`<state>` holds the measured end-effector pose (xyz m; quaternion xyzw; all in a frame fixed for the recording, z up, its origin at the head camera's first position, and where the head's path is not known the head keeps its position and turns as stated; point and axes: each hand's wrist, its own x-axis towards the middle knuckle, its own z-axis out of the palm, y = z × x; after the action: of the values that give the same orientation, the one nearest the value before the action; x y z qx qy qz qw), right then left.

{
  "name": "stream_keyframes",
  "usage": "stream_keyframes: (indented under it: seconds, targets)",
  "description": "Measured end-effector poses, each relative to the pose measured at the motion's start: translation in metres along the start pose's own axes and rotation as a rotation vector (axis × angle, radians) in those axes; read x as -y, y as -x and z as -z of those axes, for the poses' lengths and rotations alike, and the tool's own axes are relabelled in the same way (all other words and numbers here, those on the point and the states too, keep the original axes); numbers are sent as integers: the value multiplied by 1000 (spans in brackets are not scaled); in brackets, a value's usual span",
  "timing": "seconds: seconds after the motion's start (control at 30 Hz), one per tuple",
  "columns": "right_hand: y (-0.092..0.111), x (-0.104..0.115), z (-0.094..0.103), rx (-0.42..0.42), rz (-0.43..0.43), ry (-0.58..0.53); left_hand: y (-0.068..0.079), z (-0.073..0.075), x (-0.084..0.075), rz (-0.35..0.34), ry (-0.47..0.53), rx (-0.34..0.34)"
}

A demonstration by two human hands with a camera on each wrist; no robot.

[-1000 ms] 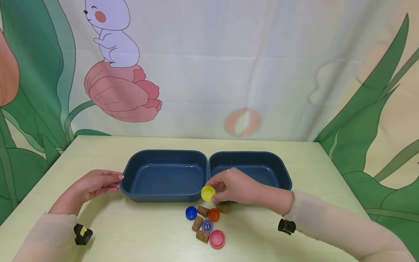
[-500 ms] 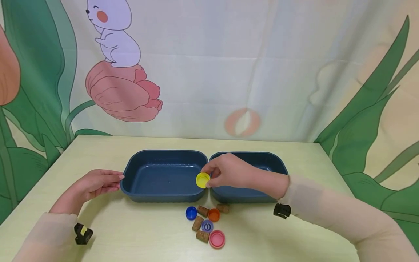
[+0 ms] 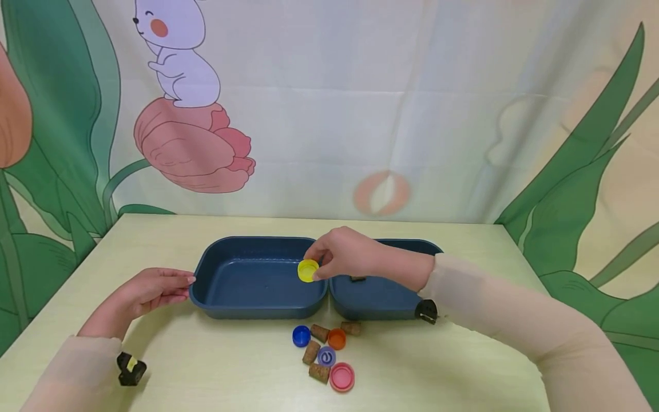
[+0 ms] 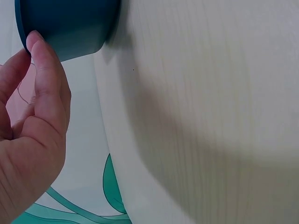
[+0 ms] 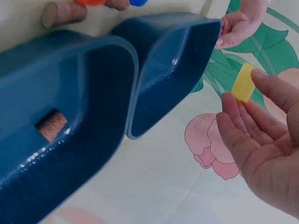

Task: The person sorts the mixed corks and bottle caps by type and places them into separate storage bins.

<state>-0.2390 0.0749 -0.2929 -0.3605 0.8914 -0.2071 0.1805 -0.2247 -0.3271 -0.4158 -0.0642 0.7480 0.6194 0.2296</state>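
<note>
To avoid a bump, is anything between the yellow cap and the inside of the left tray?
Nothing visible. In the head view, the right hand holds the yellow cap seemingly over the left tray; the left hand is at its outer edge.

from my head view i see a pale fabric backdrop (image 3: pixel 309 120) hanging behind a light tabletop (image 3: pixel 216 366), with creases and soft folds in the cloth. on its left side i make out a printed white animal (image 3: pixel 190 77), cut off at the top, sitting on a pink flower (image 3: pixel 187 150). broad green leaves (image 3: pixel 56 97) are printed toward both edges. the tabletop shows faint wood grain, and my left wrist view catches a soft-edged shadow (image 4: pixel 159 126) across it.
</note>
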Motion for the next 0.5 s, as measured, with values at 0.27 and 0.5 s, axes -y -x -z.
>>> stream_keyframes:
  seconds: [0.27,0.5]
  targets:
    - [-26,7,10,58,71,43,1,1,-1,-16,4,3]
    - [-50,12,12,85,77,48,1,0,0,-21,-3,5]
